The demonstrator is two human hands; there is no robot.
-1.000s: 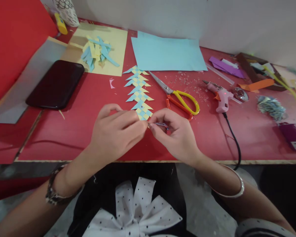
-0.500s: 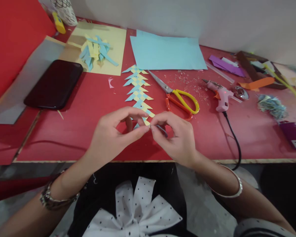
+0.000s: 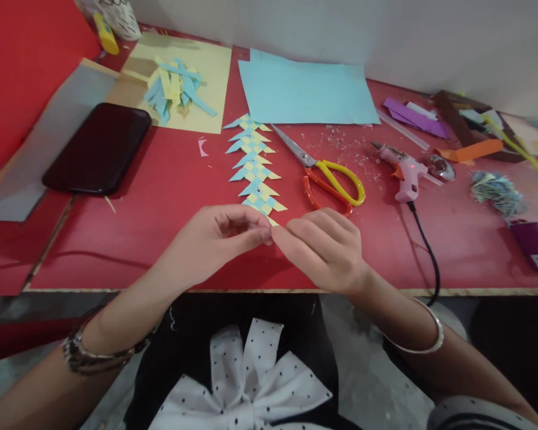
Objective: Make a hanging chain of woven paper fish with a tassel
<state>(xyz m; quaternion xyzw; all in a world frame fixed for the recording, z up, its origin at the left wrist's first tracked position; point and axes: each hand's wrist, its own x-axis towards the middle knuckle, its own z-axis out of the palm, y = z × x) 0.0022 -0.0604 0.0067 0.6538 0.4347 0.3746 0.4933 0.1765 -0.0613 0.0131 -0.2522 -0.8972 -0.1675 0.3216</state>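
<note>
My left hand (image 3: 226,239) is closed in a pinch, its thumb and fingertips pressed together above the near end of a column of woven paper pieces (image 3: 255,170). These are checked blue and yellow, with pointed ends, and lie overlapping on the red table. Meeting it fingertip to fingertip, my right hand (image 3: 325,248) is curled shut with the knuckles up. Whatever sits between the fingers is hidden. Beyond my right hand lie scissors (image 3: 327,179) with one yellow and one orange-red handle, blades slightly apart and pointing away to the left.
A dark phone (image 3: 97,149) lies at left. Behind are a yellow sheet (image 3: 213,89) bearing paper strips (image 3: 179,86) and blue sheets (image 3: 309,89). At right stand a pink glue gun (image 3: 407,173) with a black cord, a thread bundle (image 3: 495,192) and a brown tray (image 3: 459,128).
My right hand has rolled over so its knuckles face up, covering the small dark grey thing seen in its fingers before. My left fingers have closed in more tightly.
</note>
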